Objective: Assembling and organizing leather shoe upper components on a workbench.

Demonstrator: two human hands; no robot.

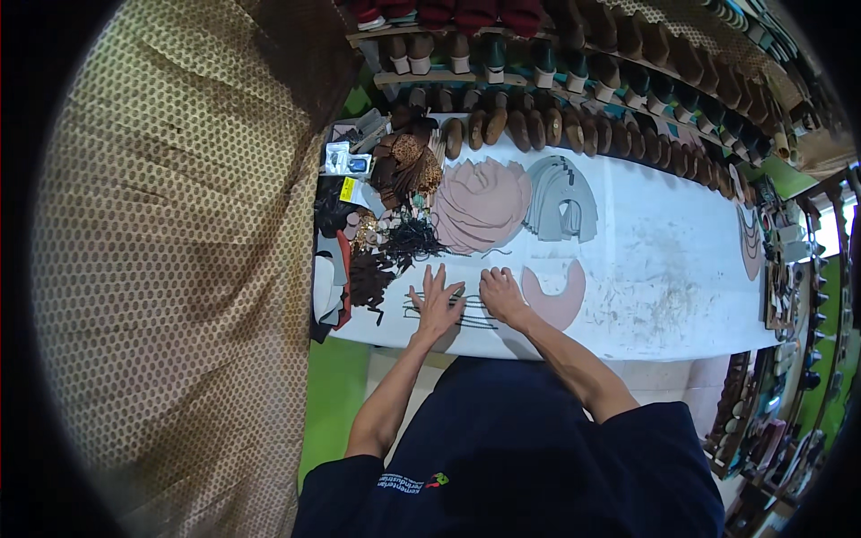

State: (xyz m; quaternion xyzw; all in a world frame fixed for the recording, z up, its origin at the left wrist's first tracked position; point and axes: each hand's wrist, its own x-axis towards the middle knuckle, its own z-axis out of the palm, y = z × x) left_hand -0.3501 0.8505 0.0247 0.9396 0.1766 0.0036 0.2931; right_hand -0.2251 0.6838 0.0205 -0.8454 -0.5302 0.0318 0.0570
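Observation:
Several thin dark strips (480,320) lie side by side near the front edge of the white-covered table. My left hand (438,309) rests on them, palm down, with its fingers spread and nothing gripped. Just to its right, my right hand (502,294) has its fingers curled down at the far ends of the strips; what lies under the fingertips is hidden. Beside my right wrist is a flat pink U-shaped piece (560,305). Beyond the hands are a fanned pile of pink pieces (480,202) and a stack of grey U-shaped pieces (560,197).
Dark strips and cords (369,280), brown patterned pieces (405,166) and small packets crowd the table's left end. Shoe lasts (574,130) line the back, below shelves of more. A patterned curtain (197,251) hangs at left. Curved pieces (750,242) lie at the right end.

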